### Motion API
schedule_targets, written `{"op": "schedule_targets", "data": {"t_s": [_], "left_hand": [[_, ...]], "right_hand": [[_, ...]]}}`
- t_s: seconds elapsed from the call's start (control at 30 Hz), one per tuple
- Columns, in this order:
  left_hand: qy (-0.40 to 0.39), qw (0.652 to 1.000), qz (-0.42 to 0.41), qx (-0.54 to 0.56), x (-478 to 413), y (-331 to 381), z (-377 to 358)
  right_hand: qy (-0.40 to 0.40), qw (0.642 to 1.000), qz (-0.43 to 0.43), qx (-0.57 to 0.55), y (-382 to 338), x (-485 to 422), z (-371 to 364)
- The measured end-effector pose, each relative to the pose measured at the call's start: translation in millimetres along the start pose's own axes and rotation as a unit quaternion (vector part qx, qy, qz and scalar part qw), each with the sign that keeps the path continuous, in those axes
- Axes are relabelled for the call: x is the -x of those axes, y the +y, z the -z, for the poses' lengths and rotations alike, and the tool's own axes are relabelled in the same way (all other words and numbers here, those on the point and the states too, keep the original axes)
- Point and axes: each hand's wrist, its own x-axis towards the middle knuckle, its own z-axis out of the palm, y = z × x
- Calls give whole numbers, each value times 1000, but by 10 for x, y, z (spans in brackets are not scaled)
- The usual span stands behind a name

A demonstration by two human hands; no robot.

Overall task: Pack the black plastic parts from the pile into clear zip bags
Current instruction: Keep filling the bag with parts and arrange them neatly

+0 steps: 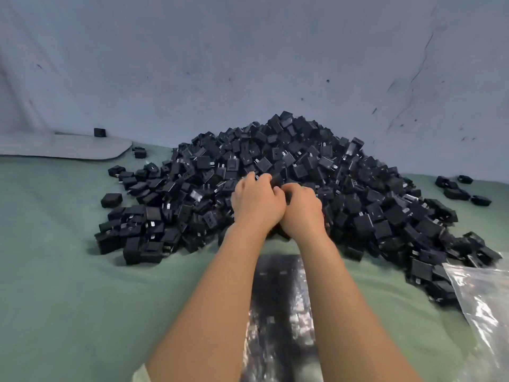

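I see my left hand (257,201) and right hand (302,208) side by side, fingers curled round black plastic parts (277,180) on the near slope of the pile (289,150), which sits on green cloth (82,299). A clear zip bag (281,299) lies between my forearms, and a second bag (482,299) lies at the pile's right edge.

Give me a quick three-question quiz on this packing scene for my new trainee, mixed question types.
1. True or false: the left hand and right hand both reach into the pile of black parts.
2. The loose clear bag lies: A) near right, at the pile's edge; B) atop the pile; C) in the left hand.
3. Fill in: the pile rests on a ___ cloth.
Key: 1 true; 2 A; 3 green.
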Motion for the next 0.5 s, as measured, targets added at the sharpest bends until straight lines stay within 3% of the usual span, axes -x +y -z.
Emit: {"op": "schedule_targets", "data": {"t_s": [0.07,0.2,0.33,0.5], "left_hand": [[21,998,27,-60,-364,-126,-105],[-82,982,88,-145,-703,-434,-333],[-130,971,28,-197,-518,-545,-370],[-197,953,17,-230,-168,-575,-144]], "right_hand": [[25,999,-10,25,72,-367,-103],[-84,984,-52,149,257,-711,-248],[-139,969,-16,202,360,-556,-182],[-183,970,-47,156,553,-126,232]]}}
